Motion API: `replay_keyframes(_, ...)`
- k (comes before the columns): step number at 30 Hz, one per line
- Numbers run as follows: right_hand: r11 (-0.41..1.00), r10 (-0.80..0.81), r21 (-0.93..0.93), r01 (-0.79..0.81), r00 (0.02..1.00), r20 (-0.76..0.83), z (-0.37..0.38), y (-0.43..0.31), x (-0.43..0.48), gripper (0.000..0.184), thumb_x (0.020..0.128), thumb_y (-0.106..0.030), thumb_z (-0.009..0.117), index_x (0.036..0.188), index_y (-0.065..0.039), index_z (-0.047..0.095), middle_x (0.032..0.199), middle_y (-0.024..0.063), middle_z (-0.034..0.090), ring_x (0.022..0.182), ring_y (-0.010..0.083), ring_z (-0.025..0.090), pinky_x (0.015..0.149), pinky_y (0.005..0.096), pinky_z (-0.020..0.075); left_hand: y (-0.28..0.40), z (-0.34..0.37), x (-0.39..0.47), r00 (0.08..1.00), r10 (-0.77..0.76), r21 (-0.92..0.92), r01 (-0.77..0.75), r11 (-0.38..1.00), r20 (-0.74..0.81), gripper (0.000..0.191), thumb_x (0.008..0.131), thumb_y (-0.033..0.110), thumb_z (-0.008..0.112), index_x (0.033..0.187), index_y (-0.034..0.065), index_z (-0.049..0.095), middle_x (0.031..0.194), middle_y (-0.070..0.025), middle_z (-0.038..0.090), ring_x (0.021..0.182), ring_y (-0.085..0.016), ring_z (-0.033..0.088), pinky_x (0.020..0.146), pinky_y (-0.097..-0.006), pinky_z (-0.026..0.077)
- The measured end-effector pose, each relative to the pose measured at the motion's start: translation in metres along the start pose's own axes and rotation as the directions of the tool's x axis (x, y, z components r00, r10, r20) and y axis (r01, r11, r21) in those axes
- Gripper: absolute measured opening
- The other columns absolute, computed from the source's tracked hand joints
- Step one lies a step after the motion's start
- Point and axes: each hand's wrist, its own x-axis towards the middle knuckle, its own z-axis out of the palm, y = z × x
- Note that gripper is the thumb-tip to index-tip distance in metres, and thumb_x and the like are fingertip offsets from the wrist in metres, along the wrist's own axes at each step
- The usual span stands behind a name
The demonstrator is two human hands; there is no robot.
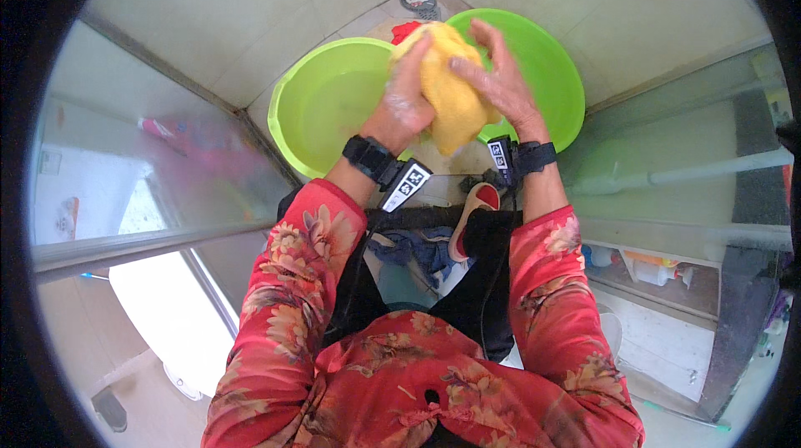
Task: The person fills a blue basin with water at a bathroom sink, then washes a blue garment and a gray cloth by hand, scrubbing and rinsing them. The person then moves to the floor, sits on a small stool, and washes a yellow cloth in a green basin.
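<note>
A yellow towel-like cloth is bunched up in the air between my two hands, over the gap between two green plastic basins. My left hand grips its left side, thumb pointing up along it, with whitish suds near the wrist. On the cloth's right, my right hand has thumb and fingers spread, and the thumb overlaps the fabric. The left basin holds cloudy water. To the right, the other basin is partly covered by my right hand and the cloth.
Behind the cloth lies a red item, near a grey floor drain cover in the corner. Tiled walls and glass panels flank me. Below are a slipper and dark blue fabric. Bottles sit on a shelf at right.
</note>
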Motion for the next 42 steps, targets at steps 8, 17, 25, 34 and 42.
replay_keyframes(8, 0.952, 0.226, 0.097, -0.291, 0.878, 0.423, 0.042, 0.058, -0.028, 0.059, 0.073, -0.021, 0.075, 0.124, -0.002, 0.050, 0.114, 0.0110, 0.061, 0.104, 0.0207, 0.057, 0.093, 0.0328, 0.0427, 0.052, -0.019, 0.001, 0.928, 0.235, 0.047, -0.231, 0.972, -0.289, 0.039, 0.092, 0.039, 0.053, 0.116, 0.0078, 0.052, 0.107, -0.0132, 0.062, 0.101, -0.028, 0.060, 0.092, -0.0461, 0.046)
replay_keyframes(17, 0.720, 0.624, 0.122, -0.683, 0.714, 0.317, 0.085, 0.105, 0.004, 0.038, 0.083, -0.023, 0.064, 0.114, -0.002, 0.053, 0.104, 0.0089, 0.058, 0.094, 0.0252, 0.060, 0.078, 0.0361, 0.0495, 0.140, -0.020, -0.038, 0.773, 0.506, 0.191, -0.469, 0.862, -0.383, 0.032, 0.094, 0.034, 0.049, 0.113, 0.0074, 0.049, 0.106, -0.0137, 0.060, 0.100, -0.029, 0.058, 0.090, -0.0459, 0.047)
replay_keyframes(25, 0.098, 0.772, 0.706, -0.701, 0.502, 0.390, 0.237, 0.199, 0.012, 0.041, 0.091, -0.029, 0.051, 0.123, -0.005, 0.042, 0.112, 0.0129, 0.046, 0.105, 0.0345, 0.053, 0.084, 0.0490, 0.0481, 0.205, -0.033, -0.062, 0.666, 0.538, 0.311, -0.440, 0.843, -0.517, 0.033, 0.097, 0.030, 0.044, 0.118, 0.0049, 0.047, 0.110, -0.0155, 0.059, 0.103, -0.030, 0.056, 0.093, -0.0447, 0.044)
replay_keyframes(34, 0.002, 0.993, 0.412, -0.911, 0.051, 0.108, 0.328, 0.232, -0.043, 0.033, 0.088, -0.024, 0.050, 0.116, -0.005, 0.050, 0.108, 0.0128, 0.054, 0.103, 0.0293, 0.052, 0.080, 0.0420, 0.0438, 0.224, -0.029, -0.051, 0.675, 0.456, 0.228, -0.403, 0.886, -0.580, 0.036, 0.098, 0.030, 0.042, 0.122, 0.0032, 0.044, 0.118, -0.0171, 0.055, 0.109, -0.030, 0.053, 0.096, -0.0445, 0.042)
replay_keyframes(42, -0.153, 0.902, 0.987, 0.055, 0.416, 0.116, 0.302, 0.213, 0.054, 0.032, 0.096, -0.013, 0.032, 0.117, -0.003, 0.053, 0.131, 0.0166, 0.050, 0.129, 0.0284, 0.039, 0.107, 0.0423, 0.0333, 0.232, -0.035, -0.049, 0.740, 0.406, 0.112, -0.414, 0.903, -0.536, 0.039, 0.098, 0.032, 0.042, 0.126, 0.0041, 0.044, 0.119, -0.0169, 0.055, 0.112, -0.031, 0.051, 0.098, -0.0462, 0.040)
